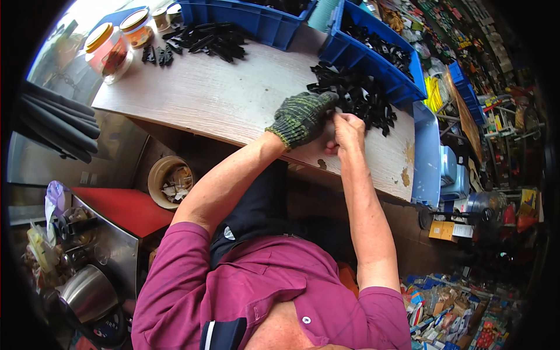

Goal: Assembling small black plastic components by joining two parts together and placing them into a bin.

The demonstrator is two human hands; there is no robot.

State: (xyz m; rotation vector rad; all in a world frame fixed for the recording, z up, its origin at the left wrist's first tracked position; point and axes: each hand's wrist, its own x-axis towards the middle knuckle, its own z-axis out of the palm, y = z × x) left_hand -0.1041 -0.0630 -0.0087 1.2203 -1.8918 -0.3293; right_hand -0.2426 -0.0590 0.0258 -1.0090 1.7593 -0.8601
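My left hand (302,118) wears a dark green and black knitted glove and is closed near the front of the table. Against it, my bare right hand (348,133) is closed too, its thumb and fingers pinched together. Whatever they hold between them is hidden by the fingers. Just beyond both hands lies a heap of small black parts (364,96), glossy and elongated. A second group of black strips (213,41) is spread at the far left of the table, well away from my hands.
Blue crates (280,34) with black parts stand along the table's (204,87) far side; another crate (382,69) is at right. Lidded jars (108,52) occupy the far left corner. A waste bin (157,181) sits below left. Cluttered goods (455,315) fill the right.
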